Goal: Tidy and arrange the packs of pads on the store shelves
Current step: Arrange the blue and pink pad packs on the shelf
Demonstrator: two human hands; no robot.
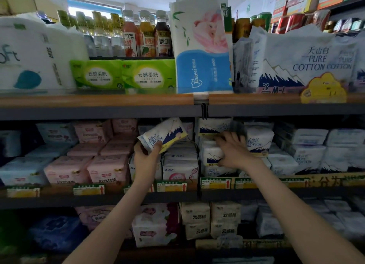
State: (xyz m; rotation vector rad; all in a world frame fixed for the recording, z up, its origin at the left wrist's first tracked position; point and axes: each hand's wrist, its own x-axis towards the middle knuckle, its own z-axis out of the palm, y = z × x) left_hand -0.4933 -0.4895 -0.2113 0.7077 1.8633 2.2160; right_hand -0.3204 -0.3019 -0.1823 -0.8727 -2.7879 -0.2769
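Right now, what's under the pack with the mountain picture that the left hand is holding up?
Under the tilted mountain pack in the left hand stand white ABC packs on the middle shelf. The hand and pack cover what sits farther back.

It was a shop, plainly: tiered shelves stood crammed with packs of pads, tissue packs and bottled drinks, with arrowed price tags clipped along the shelf edges.
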